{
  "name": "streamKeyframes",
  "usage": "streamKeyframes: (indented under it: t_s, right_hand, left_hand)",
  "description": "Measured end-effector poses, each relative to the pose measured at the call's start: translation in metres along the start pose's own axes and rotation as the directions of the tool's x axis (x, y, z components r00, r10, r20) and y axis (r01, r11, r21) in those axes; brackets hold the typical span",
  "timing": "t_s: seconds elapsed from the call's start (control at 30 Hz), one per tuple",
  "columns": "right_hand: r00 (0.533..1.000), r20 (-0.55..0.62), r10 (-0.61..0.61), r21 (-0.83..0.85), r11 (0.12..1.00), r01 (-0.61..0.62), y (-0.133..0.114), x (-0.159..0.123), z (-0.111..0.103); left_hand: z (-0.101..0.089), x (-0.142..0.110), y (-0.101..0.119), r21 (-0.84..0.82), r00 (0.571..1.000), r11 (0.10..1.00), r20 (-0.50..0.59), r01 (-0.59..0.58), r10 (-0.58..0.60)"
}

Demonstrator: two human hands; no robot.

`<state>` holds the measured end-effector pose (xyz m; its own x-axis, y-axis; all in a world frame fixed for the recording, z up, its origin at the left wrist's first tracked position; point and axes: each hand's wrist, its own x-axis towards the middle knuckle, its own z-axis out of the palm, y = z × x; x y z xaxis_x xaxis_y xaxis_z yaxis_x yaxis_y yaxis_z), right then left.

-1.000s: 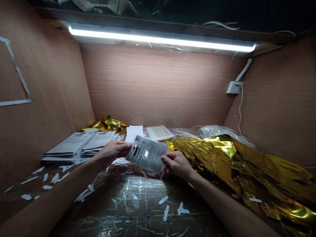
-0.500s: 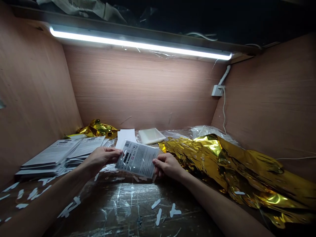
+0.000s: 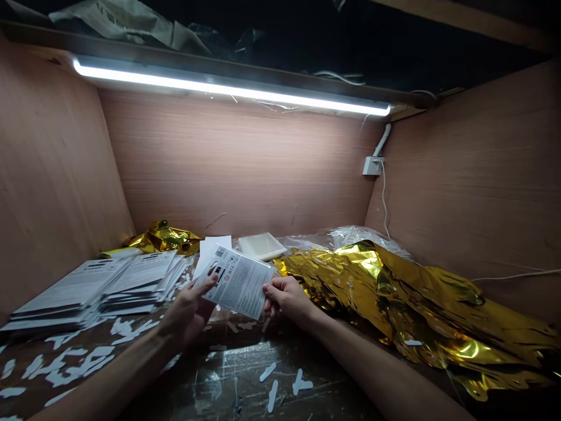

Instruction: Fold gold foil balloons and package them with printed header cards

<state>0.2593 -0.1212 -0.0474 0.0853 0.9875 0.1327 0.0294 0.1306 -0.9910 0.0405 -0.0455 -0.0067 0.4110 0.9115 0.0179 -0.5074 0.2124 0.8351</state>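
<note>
A printed grey packaging card in a clear plastic sleeve [image 3: 239, 282] is held tilted above the table, its barcode and small text facing me. My left hand [image 3: 188, 307] grips its left edge, thumb on the printed face and fingers underneath. At the lower right corner, my right hand [image 3: 283, 298] pinches the card between thumb and curled fingers. Two stacks of similar printed cards, a nearer-left stack [image 3: 65, 292] and a second stack [image 3: 140, 278], lie left of my hands. Just behind the held card is a white sheet [image 3: 213, 248], partly covered by it.
Crumpled gold foil [image 3: 372, 292] spreads over the right side, with more gold foil [image 3: 164, 237] at back left. A pile of clear sleeves [image 3: 262, 245] lies at the back. White paper scraps [image 3: 70, 362] litter the dark table [image 3: 210, 374]. Wooden walls [image 3: 241, 169] enclose it.
My left hand has shifted from a fingertip pinch at the card's upper left to a wider hold, with fingers under it. The view has swung slightly to the right.
</note>
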Motion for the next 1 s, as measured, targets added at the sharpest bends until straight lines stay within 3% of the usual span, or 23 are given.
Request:
streamKeyframes:
  t_s: [0.17, 0.37, 0.53, 0.7, 0.77, 0.83, 0.87, 0.93, 0.97, 1.0]
  right_hand:
    - [0.999, -0.032, 0.0, 0.009, 1.0, 0.0, -0.003, -0.002, 0.005]
    - [0.997, -0.055, 0.052, 0.046, 0.998, -0.049, -0.008, -0.004, 0.011]
    - [0.997, 0.021, 0.075, -0.007, 0.997, -0.075, -0.013, -0.005, 0.018]
    - [0.997, 0.065, 0.041, -0.194, 0.981, -0.027, -0.03, -0.001, 0.012]
    - [0.973, 0.178, 0.144, -0.342, 0.937, -0.076, -0.045, 0.009, -0.009]
    - [0.902, 0.302, 0.307, -0.485, 0.865, -0.132, -0.063, 0.028, -0.045]
    - [0.902, 0.266, 0.339, -0.551, 0.821, -0.146, -0.071, 0.041, -0.068]
    - [0.976, -0.011, 0.217, -0.676, 0.717, -0.167, -0.081, 0.068, -0.121]
    - [0.976, -0.194, 0.095, -0.765, 0.608, -0.212, -0.081, 0.082, -0.147]
    - [0.943, -0.334, -0.018, -0.846, 0.446, -0.291, -0.078, 0.093, -0.172]
  left_hand:
    - [0.009, -0.006, -0.009, -0.06, 0.992, 0.998, -0.122, -0.001, -0.007]
    - [0.007, -0.014, -0.002, -0.023, 0.996, 0.999, -0.082, 0.034, -0.036]
    - [0.005, -0.013, -0.009, 0.013, 0.995, 1.0, -0.102, -0.006, 0.007]
    - [0.004, -0.011, -0.014, 0.003, 0.989, 0.992, -0.083, 0.125, -0.124]
    - [0.0, -0.01, -0.016, 0.022, 0.987, 0.99, -0.086, 0.139, -0.137]
    - [-0.004, -0.008, -0.018, 0.042, 0.983, 0.987, -0.099, 0.157, -0.152]
    - [-0.006, -0.006, -0.019, 0.047, 0.98, 0.983, -0.105, 0.177, -0.171]
    - [-0.01, -0.003, -0.021, 0.05, 0.971, 0.975, -0.11, 0.216, -0.21]
    - [-0.012, -0.001, -0.022, 0.049, 0.969, 0.973, -0.114, 0.226, -0.22]
    - [-0.015, 0.002, -0.023, 0.045, 0.967, 0.972, -0.121, 0.23, -0.224]
